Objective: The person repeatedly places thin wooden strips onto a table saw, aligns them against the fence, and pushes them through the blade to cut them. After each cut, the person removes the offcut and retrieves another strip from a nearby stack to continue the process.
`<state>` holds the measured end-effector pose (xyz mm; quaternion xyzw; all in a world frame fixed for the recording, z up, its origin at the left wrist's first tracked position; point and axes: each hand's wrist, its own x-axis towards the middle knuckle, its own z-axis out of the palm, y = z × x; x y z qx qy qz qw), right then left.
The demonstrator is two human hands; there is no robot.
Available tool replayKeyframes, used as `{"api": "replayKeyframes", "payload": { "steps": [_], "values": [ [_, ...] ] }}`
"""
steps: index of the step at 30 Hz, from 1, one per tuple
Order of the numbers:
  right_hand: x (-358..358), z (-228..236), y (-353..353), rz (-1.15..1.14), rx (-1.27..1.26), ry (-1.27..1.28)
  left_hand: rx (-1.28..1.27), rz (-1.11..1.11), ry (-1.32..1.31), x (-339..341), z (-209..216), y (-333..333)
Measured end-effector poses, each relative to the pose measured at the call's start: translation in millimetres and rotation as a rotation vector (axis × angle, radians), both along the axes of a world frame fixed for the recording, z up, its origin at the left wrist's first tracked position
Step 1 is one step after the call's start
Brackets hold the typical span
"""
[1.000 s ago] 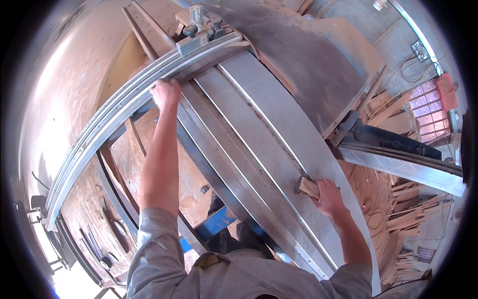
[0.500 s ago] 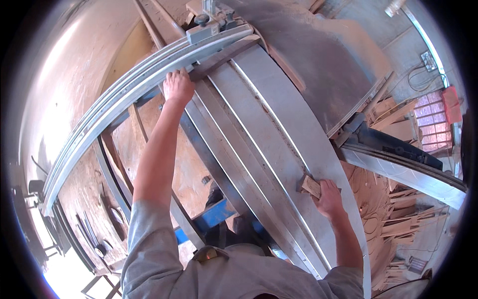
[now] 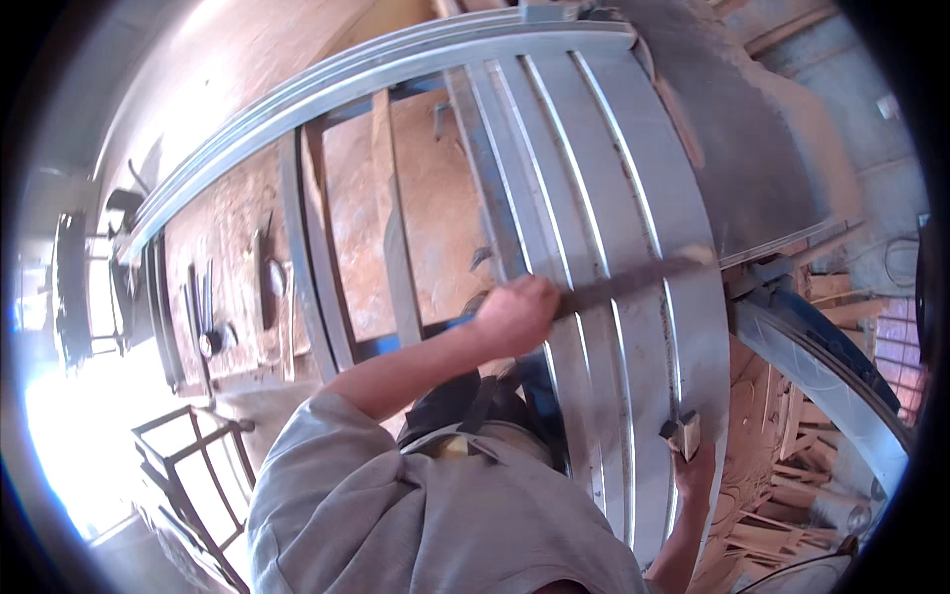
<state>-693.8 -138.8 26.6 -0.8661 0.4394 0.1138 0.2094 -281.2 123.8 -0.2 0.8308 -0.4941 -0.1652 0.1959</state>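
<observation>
Now my left hand is closed in a fist around one end of a long thin dark strip, and this strip goes out to the right, lying across the grey ribbed metal surface. My right hand is lower, near the right edge of the same surface, and its fingers close on a small wooden block that stands up from them. The two hands are well apart. Under the surface a blue frame bar shows, and behind it the reddish dusty floor. At the right, past a curved metal rail, many wood pieces lie in a pile.
</observation>
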Motion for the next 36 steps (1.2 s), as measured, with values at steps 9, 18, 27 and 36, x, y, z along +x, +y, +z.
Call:
{"api": "replayKeyframes", "payload": {
  "steps": [9,18,27,36],
  "values": [
    [-45,-10,16,-0.058,0.031,-0.01,-0.37,0.377,0.082,-31,-8,65],
    [-28,20,20,-0.016,0.073,-0.08,-0.345,1.151,0.896,31,-55,162],
    [-11,22,3,0.07,0.009,-0.333,-0.767,1.138,1.541,-4,-1,189],
    [64,45,36,0.23,0.023,-0.428,-0.635,1.098,1.397,-94,45,255]
  ]
}}
